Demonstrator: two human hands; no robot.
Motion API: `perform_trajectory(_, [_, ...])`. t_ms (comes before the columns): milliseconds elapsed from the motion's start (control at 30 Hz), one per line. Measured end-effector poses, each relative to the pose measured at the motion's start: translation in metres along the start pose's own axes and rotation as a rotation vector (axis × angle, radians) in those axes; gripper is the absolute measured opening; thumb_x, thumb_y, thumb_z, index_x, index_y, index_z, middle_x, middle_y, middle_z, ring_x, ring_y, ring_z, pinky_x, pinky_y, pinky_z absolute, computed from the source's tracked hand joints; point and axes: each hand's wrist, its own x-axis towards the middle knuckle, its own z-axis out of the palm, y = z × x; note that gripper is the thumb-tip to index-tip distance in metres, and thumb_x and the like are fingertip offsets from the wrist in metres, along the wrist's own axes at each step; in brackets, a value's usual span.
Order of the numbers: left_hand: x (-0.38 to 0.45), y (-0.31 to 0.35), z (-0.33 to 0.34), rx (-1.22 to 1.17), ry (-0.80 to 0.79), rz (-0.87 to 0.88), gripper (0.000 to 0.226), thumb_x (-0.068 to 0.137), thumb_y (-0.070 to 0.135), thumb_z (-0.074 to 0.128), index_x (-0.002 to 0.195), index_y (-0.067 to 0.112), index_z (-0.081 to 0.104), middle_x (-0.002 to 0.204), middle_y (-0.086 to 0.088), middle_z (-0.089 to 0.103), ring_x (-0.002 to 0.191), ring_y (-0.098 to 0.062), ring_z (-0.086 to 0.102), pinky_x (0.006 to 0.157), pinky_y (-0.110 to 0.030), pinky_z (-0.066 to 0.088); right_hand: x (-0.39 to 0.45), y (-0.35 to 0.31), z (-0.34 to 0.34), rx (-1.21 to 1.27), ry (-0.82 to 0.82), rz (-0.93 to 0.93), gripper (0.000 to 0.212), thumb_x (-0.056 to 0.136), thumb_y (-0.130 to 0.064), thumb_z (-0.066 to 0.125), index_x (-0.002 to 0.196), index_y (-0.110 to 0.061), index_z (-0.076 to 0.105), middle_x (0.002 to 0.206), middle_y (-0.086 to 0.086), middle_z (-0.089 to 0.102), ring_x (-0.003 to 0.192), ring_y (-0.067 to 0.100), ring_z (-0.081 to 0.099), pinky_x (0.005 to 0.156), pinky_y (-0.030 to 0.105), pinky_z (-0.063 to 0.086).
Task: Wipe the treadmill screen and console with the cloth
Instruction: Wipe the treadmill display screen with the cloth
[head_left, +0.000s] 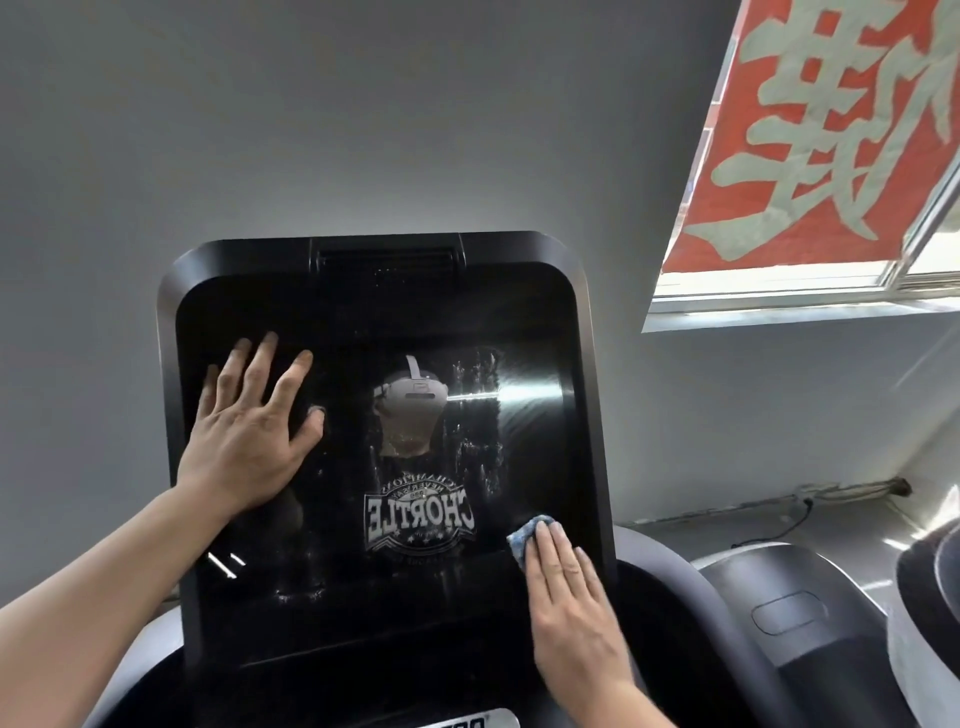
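The treadmill's black glossy screen (395, 613) fills the middle of the head view, set in a dark console frame (592, 364) with a vent at the top. Wet streaks and smears run down its centre and right. My left hand (249, 436) lies flat on the screen's left side, fingers spread, holding nothing. My right hand (571, 603) presses a small blue cloth (525, 535) flat against the screen's lower right corner; only the cloth's upper edge shows past my fingertips.
A grey wall stands behind the console. A window (810, 291) with a red banner is at the upper right. Grey treadmill housings (789, 613) and a cable on the floor lie to the right. The console's lower panel (467, 719) shows at the bottom edge.
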Motion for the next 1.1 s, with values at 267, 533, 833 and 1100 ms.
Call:
perform_trajectory(267, [0.002,0.002,0.0,0.003,-0.011,-0.012,0.073,0.101,0.055,0.049,0.164,0.036,0.017,0.175,-0.005,0.001,0.16,-0.027,-0.008,0.128,-0.056,0.006,-0.015,-0.019,0.006,0.033,0.0,0.061,0.06,0.09,0.002,0.027,0.145,0.009,0.051,0.158,0.027,0.043,0.147,0.041,0.042,0.114,0.049,0.033])
perform_trajectory(533, [0.001,0.003,-0.001,0.012,-0.018,-0.021,0.074,0.101,0.054,0.051,0.164,0.036,0.017,0.175,-0.004,-0.001,0.16,-0.026,-0.009,0.128,-0.054,0.005,-0.017,-0.013,0.009,0.06,-0.011,0.191,0.067,0.082,0.004,0.029,0.146,0.013,0.047,0.157,0.032,0.041,0.147,0.046,0.04,0.119,0.048,0.027])
perform_trajectory(833, [0.002,0.003,0.0,0.018,-0.008,-0.005,0.072,0.101,0.055,0.049,0.164,0.034,0.019,0.174,-0.006,0.002,0.16,-0.028,-0.006,0.128,-0.055,0.006,-0.027,-0.01,0.015,0.107,0.016,0.246,0.066,0.083,0.005,0.033,0.147,0.012,0.045,0.16,0.03,0.038,0.15,0.044,0.037,0.117,0.047,0.032])
perform_trajectory(1100, [0.001,0.001,0.0,0.031,-0.001,-0.003,0.072,0.102,0.059,0.044,0.164,0.034,0.018,0.174,-0.006,0.001,0.16,-0.028,-0.007,0.129,-0.055,0.005,-0.033,0.009,0.017,0.178,0.081,0.262,0.07,0.078,-0.002,0.032,0.144,0.008,0.054,0.158,0.021,0.044,0.145,0.037,0.047,0.115,0.04,0.038])
